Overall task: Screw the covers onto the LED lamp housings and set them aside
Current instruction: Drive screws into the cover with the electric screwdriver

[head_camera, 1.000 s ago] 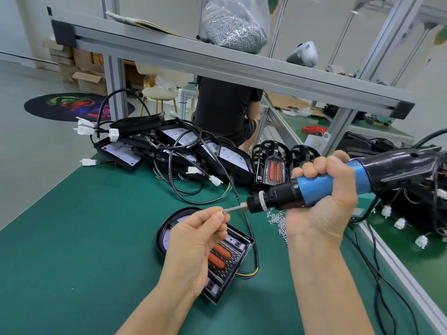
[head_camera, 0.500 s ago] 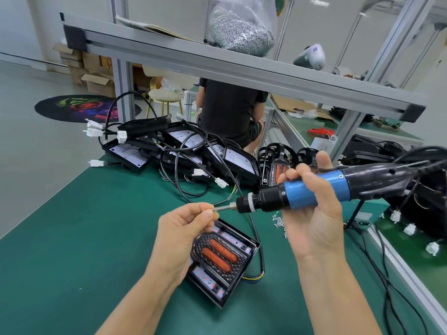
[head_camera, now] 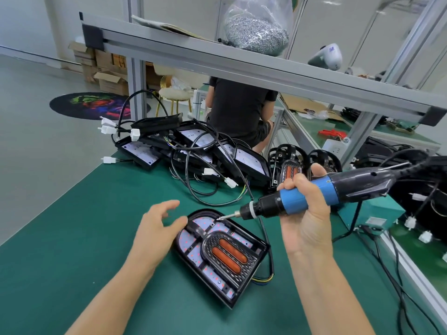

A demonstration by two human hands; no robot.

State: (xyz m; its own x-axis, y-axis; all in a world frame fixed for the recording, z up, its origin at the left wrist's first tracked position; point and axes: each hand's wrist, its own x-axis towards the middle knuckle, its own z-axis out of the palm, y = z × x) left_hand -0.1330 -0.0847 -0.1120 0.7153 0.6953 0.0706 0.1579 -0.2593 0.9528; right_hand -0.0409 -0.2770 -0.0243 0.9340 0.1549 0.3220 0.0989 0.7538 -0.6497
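A black LED lamp housing (head_camera: pixel 222 252) lies on the green mat in front of me, with a black cover holding two orange lenses (head_camera: pixel 228 253) seated on it. My right hand (head_camera: pixel 304 213) grips a blue and black electric screwdriver (head_camera: pixel 312 197); its bit tip touches the cover's upper edge near the rounded end. My left hand (head_camera: pixel 157 230) rests open against the housing's left rounded edge, fingers spread, holding nothing.
A pile of lamp housings with cables and white connectors (head_camera: pixel 193 153) sits behind. More covers (head_camera: pixel 290 163) stand to the right of it. A teal power box (head_camera: pixel 372 213) and cords lie right. A shelf rail (head_camera: pixel 242 66) carries a bag of screws (head_camera: pixel 258 27). A seated person (head_camera: pixel 239 110) is beyond.
My left hand let go of the screwdriver tip and dropped to the housing's left edge. The screwdriver tilted down until its bit met the cover.
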